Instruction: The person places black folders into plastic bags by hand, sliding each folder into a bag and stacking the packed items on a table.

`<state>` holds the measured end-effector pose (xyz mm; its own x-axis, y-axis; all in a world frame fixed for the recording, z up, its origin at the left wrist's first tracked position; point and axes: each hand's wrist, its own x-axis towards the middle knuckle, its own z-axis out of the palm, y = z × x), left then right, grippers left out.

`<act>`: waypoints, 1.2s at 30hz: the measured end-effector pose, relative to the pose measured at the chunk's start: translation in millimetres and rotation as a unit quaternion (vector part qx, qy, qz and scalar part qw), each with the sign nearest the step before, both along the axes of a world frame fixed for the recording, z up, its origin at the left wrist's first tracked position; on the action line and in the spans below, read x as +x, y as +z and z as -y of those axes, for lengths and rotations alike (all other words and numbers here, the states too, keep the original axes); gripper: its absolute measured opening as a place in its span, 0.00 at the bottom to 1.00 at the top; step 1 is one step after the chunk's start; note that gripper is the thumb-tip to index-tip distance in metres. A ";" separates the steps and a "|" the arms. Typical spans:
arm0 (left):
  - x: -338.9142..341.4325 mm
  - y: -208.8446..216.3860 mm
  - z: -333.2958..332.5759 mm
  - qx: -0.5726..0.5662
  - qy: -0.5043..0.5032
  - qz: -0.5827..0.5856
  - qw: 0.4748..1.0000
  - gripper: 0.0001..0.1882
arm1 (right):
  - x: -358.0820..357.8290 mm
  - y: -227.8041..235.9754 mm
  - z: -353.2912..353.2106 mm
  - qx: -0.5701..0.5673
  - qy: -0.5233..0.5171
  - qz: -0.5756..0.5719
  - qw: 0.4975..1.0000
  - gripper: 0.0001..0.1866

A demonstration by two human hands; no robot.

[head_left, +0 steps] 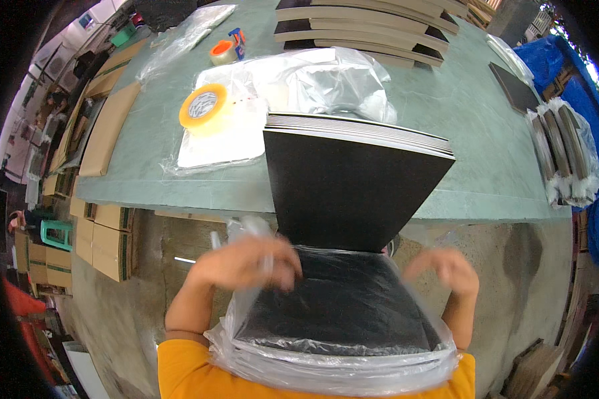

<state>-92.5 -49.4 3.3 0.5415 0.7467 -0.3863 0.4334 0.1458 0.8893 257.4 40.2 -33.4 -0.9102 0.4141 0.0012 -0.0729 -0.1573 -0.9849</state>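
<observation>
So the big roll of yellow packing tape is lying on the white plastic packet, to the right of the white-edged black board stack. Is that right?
Not quite: the side is wrong. In the head view, the roll of yellow packing tape is lying on the white plastic packet, to the left of the white-edged black board stack.

The green tabletop (482, 143) carries clear plastic bags (343, 83), an orange-and-blue tape dispenser (238, 44), stacked boards (359, 28), a dark panel (512, 86) and, near the right edge, plastic-wrapped boards (567, 156).
</observation>
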 end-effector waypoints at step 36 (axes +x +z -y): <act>80.0 21.4 -40.8 0.315 0.195 0.005 0.929 0.30 | -79.7 -4.7 -6.3 -0.201 -0.158 -0.057 0.965 0.09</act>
